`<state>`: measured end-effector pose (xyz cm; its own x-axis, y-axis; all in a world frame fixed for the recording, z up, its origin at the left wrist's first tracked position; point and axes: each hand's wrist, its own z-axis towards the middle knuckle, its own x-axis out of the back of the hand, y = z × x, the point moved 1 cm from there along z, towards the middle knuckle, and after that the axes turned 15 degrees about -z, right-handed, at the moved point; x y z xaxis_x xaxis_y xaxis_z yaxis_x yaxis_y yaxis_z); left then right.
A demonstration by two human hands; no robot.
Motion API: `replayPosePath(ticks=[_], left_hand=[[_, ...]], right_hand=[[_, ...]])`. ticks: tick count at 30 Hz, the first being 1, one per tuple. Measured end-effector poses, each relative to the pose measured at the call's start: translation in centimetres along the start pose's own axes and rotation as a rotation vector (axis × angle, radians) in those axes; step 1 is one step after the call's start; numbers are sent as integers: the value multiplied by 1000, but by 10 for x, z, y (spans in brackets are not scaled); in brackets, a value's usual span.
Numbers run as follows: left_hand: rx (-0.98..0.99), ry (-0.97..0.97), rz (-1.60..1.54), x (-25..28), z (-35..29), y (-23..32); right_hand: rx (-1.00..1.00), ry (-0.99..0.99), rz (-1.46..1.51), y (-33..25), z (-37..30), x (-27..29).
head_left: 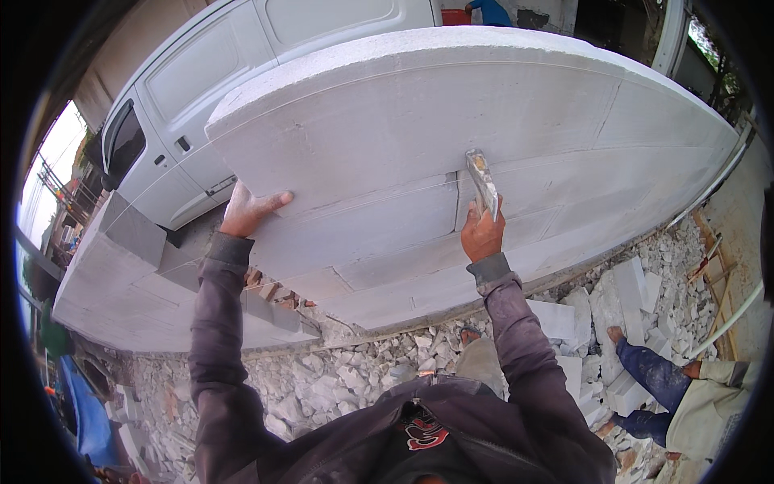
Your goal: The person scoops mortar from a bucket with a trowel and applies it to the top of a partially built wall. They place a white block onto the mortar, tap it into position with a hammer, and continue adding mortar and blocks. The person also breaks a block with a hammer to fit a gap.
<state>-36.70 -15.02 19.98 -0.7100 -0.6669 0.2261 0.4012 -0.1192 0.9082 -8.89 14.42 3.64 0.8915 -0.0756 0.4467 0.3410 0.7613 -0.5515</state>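
In front of me stands a wall of white lightweight blocks [387,121]. My left hand [248,211] clasps the end of a white block [322,165], its thumb flat on the near face and its other fingers hidden behind the edge. My right hand [482,234] is closed on a small metal trowel [481,179], whose blade points up and lies close to the wall face. Just left of that tool, a dark vertical joint [456,203] shows between two blocks. A thin string line [347,79] runs along the wall near its top.
A white van [193,89] is parked behind the wall. At left is a lower block wall [137,282]. Rubble [347,379] and loose blocks [556,319] cover the ground. Another person [709,411] is at the lower right; someone in blue [492,11] is beyond the wall.
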Motion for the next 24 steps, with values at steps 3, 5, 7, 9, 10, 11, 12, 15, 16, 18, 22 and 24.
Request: replayPosePath(ticks=[3,5,7,9,10,11,12,15,16,18,22,24], left_hand=[[5,0,11,-1,0,2],[29,27,30,-1,0,2],[-13,-2,47,0,2,2],[-27,-7,67,2,2,1],[-30,-3,72,3,2,0],[-34,-15,76,4,1,-1],[8,5,78,5,0,-2],[63,55,72,6,-2,-1],[67,84,55,5,-4,0],[68,49,-24,3,-1,-1],[38,-72,66,8,3,-3],[-2,-118,152,12,0,-9]], right_hand=[[-5,39,19,-1,0,0],[83,98,19,-5,-2,-1],[182,190,51,-11,-6,-3],[147,130,119,-17,-11,-7],[108,49,121,-19,-12,-10],[71,-19,126,-21,-15,-11],[85,-24,115,-22,-14,-13],[-17,-94,181,-24,-18,-11],[-18,-98,180,-24,-18,-10],[46,-70,153,-23,-18,-4],[56,179,143,-10,-4,24],[-65,228,168,5,12,39]])
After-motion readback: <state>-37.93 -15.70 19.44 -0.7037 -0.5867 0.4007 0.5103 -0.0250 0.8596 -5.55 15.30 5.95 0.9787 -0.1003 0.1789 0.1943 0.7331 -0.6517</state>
